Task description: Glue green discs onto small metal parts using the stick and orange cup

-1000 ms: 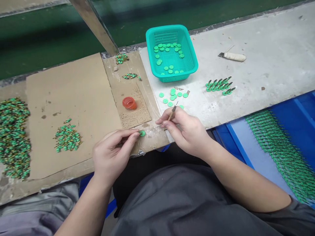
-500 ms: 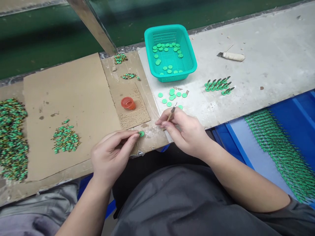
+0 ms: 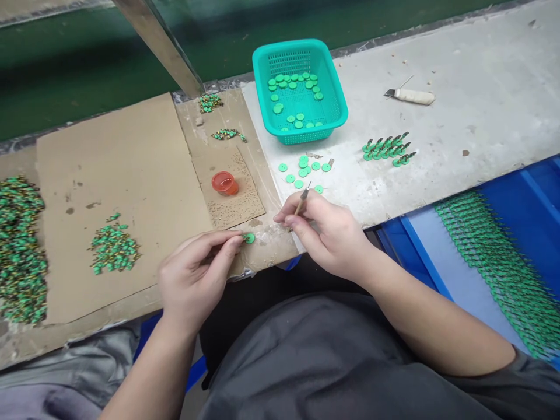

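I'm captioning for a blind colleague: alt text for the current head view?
A person's left hand holds a small green disc and the right hand a thin tool; beyond them on the worktable are a red-orange cup and a turquoise basket.

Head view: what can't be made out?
Head view:
Green disc: pinch point, hidden by the left hand.
Pointed tool: gripped part of its shaft, hidden by the right hand.
Left pile: full extent, cut off by the left edge.
Red cup: fill level, too small to tell.
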Action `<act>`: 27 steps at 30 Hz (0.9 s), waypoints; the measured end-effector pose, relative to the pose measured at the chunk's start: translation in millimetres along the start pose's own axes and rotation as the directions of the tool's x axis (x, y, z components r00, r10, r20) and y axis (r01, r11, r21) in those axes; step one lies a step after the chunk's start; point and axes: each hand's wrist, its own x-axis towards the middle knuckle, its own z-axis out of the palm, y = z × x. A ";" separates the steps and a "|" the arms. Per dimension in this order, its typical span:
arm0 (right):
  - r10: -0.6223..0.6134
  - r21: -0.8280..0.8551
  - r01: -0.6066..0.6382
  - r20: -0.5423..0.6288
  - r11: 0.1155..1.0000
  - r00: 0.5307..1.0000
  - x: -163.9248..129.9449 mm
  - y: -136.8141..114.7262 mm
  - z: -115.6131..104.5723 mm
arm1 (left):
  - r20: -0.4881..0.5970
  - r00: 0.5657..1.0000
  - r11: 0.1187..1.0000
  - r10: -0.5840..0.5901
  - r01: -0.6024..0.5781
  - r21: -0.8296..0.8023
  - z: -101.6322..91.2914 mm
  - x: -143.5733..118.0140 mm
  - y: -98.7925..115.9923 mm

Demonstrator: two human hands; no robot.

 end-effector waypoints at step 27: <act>-0.119 -0.219 0.133 0.073 0.967 0.990 1.8 -3.8 -12.0 | 0.015 0.983 0.981 0.184 -0.185 0.062 0.9 2.1 -0.7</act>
